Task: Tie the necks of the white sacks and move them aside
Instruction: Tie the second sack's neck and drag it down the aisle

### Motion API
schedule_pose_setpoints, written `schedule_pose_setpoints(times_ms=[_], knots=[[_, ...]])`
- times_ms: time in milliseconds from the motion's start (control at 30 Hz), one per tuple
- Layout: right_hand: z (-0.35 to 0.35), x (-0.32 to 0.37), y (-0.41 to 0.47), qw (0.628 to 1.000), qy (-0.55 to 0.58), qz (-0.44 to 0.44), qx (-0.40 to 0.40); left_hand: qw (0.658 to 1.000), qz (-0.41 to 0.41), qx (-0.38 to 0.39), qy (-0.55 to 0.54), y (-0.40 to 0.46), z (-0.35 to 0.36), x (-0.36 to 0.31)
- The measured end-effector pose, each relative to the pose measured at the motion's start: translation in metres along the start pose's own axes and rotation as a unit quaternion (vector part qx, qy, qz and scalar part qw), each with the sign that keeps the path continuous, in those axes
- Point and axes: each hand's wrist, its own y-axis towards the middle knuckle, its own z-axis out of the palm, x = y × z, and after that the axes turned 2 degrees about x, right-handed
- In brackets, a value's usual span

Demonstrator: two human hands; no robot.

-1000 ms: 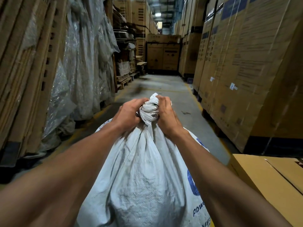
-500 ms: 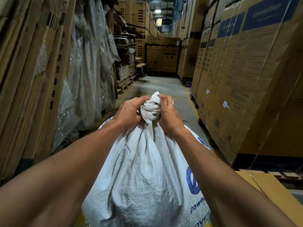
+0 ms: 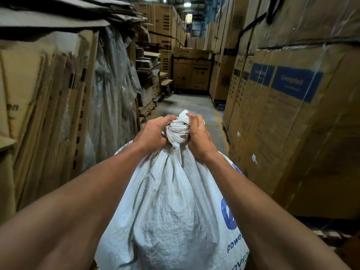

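Sack: white sack point(image 3: 171, 207) stands near, mid-aisle, between both forearms; woven, soft-skinned, bulging full, so I'd judge it heavy and slumpy.
Neck: bound neck point(image 3: 178, 131) wrapped in many turns of cord; stiffest spot, best place to grasp.
Hands: left hand point(image 3: 153, 134) and right hand point(image 3: 198, 138) both clenched round the neck, one each side.
Change: grip same as a second ago; view has tilted up, and the flat carton near right is gone from sight.
Surroundings: cardboard boxes point(image 3: 292, 114) right, plastic-wrapped stock point(image 3: 113, 94) left.
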Motion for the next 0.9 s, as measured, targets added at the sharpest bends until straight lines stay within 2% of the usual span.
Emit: schedule_pose_setpoints(times_ms=[333,500,733,900], knots=[[-0.172,0.073,0.145,0.999,-0.019,-0.009,-0.039,1.000,0.030,-0.003,0.003,0.129,-0.174,-0.106],[-0.242,0.100,0.210,0.998,-0.034,-0.016,-0.056,0.998,0.061,-0.015,0.005,0.192,-0.240,-0.148],[-0.302,0.121,0.276,0.994,-0.070,-0.011,-0.088,0.995,0.088,-0.040,0.024,0.258,-0.299,-0.178],[-0.322,0.118,0.305,0.992,-0.077,-0.006,-0.101,0.993,0.102,-0.042,0.033,0.293,-0.311,-0.186]])
